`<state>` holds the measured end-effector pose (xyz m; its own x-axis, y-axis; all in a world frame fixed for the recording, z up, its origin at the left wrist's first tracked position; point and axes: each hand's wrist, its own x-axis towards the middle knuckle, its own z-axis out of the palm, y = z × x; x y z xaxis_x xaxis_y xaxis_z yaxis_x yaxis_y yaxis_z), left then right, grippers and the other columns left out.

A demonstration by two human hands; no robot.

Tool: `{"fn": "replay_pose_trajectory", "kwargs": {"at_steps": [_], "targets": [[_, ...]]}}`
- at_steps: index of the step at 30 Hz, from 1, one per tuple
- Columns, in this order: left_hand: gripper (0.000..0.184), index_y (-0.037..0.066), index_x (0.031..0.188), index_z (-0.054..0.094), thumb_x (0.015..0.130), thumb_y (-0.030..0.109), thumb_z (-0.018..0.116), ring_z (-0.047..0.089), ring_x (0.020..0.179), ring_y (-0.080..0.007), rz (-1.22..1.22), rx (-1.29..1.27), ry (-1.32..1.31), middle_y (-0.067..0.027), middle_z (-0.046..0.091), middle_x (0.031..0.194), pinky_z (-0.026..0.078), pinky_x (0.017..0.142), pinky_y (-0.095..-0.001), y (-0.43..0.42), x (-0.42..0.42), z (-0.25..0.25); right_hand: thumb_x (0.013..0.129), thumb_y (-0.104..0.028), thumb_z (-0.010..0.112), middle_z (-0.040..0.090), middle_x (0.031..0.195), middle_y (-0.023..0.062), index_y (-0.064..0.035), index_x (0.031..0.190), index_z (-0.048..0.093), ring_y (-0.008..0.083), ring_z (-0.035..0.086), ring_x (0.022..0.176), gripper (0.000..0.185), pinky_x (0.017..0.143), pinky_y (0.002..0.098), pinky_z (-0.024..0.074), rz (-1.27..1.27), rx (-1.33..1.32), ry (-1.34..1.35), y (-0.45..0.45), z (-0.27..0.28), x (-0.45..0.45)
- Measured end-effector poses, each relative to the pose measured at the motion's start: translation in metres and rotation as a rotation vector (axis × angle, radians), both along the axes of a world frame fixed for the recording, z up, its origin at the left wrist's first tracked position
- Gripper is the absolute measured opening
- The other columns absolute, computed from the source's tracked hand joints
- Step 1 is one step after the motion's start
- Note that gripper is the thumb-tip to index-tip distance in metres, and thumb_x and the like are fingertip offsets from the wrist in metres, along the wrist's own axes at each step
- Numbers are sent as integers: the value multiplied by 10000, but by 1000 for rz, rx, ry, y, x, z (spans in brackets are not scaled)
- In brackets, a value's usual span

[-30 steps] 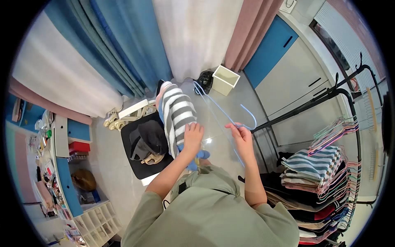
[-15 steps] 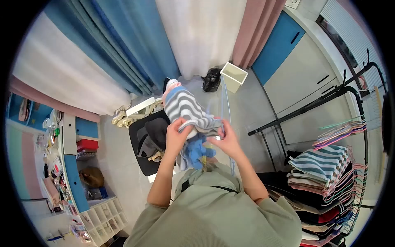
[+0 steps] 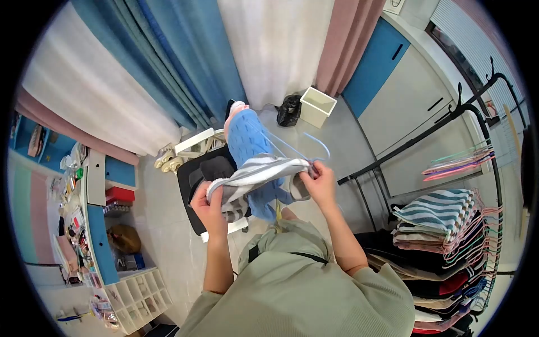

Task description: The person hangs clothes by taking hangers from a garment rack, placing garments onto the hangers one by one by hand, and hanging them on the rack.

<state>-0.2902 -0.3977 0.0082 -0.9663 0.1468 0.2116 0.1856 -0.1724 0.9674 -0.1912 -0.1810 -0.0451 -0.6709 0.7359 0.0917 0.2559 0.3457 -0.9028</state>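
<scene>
A grey-and-white striped fleecy garment (image 3: 261,171) is stretched between my two hands above the chair. My left hand (image 3: 209,209) pinches its left end, and my right hand (image 3: 320,182) is closed on the other end. Behind the garment, by my right hand, shows a thin light blue hanger (image 3: 320,145); whether my fingers hold it too is unclear. Beneath lies a blue patterned piece of clothing (image 3: 247,135), with pink and white cloth (image 3: 236,108) at its far end. Dark clothes (image 3: 216,168) rest on the black chair seat (image 3: 184,185), partly hidden by my left hand and the striped fabric.
On the right stands a black clothes rack (image 3: 404,147) with spare hangers (image 3: 457,163) and folded striped clothes (image 3: 438,210). A white bin (image 3: 317,106) and black bag (image 3: 288,110) sit before the curtains. Shelving (image 3: 137,297) lines the left side.
My hands have spread apart, the left moving left and towards me, drawing the striped garment off the pile and stretching it sideways. The blue clothing beneath is now uncovered.
</scene>
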Motion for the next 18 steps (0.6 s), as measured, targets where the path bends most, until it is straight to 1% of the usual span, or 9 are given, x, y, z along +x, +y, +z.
{"fn": "replay_pose_trajectory", "kwargs": {"at_steps": [1, 2, 6, 7, 8, 11, 14, 15, 18], "targets": [[47, -4, 729, 560, 776, -5, 568, 425, 655, -43, 3, -33, 17, 29, 476, 684, 334, 609, -181, 0, 3, -3, 669, -255, 686, 559, 563, 93, -27, 835, 641, 152, 518, 488, 286, 478, 291, 396, -15, -3, 53, 2, -8, 4], [93, 6, 851, 553, 764, -22, 571, 451, 706, -59, -90, -110, 113, 11, 495, 754, 364, 655, -185, 0, 2, -7, 676, -258, 685, 552, 556, 90, -20, 819, 637, 142, 511, 487, 282, 474, 287, 392, -31, -6, 105, 3, -12, 8], [518, 50, 1165, 424, 695, 15, 638, 523, 951, -165, -305, -241, 73, -70, 519, 1032, 420, 817, -282, 30, 26, -26, 716, -191, 667, 485, 527, 54, 21, 788, 610, 80, 445, 503, 230, 474, 259, 369, 47, -146, 150, -5, 12, 28], [575, 48, 1195, 408, 676, 39, 657, 518, 1001, -182, -395, -255, 78, -91, 510, 1097, 421, 830, -294, 37, 35, -30, 785, -94, 650, 570, 704, -21, 1, 850, 611, 13, 458, 601, 122, 499, 178, 365, 139, -152, 109, -7, 16, 35], [634, 47, 1224, 392, 657, 62, 676, 513, 1051, -199, -488, -267, 84, -112, 501, 1162, 421, 842, -306, 42, 44, -32, 783, -89, 650, 562, 696, -24, 4, 845, 610, 13, 457, 602, 119, 505, 175, 365, 161, -187, 143, -12, 23, 40], [635, 38, 1222, 420, 657, 132, 694, 528, 1053, -223, -696, -350, 127, -132, 519, 1177, 425, 841, -313, 55, 67, -31, 764, -51, 650, 527, 686, -31, 24, 833, 598, 16, 449, 606, 115, 513, 172, 365, 230, -205, 183, -27, 41, 54], [606, 25, 1197, 462, 663, 194, 693, 545, 1036, -254, -1004, -789, -168, -148, 560, 1117, 419, 859, -322, 58, 65, -8, 703, -125, 689, 572, 654, 15, 40, 838, 626, 40, 452, 583, 222, 507, 230, 388, 200, -228, 185, -25, 39, 69], [509, 12, 1157, 502, 723, 229, 654, 556, 1016, -249, -1074, -662, -124, -142, 592, 1053, 415, 865, -320, 58, 67, -13, 690, -115, 700, 584, 666, 21, 56, 845, 621, 35, 454, 589, 243, 506, 221, 384, 176, -213, 138, -24, 44, 76], [483, 8, 1185, 474, 781, 228, 622, 531, 1045, -225, -1188, -436, -154, -139, 572, 1092, 400, 888, -313, 62, 82, -16, 685, -110, 704, 539, 631, 3, 61, 855, 617, 30, 417, 568, 257, 490, 212, 359, 127, -287, 270, -26, 53, 86]]}}
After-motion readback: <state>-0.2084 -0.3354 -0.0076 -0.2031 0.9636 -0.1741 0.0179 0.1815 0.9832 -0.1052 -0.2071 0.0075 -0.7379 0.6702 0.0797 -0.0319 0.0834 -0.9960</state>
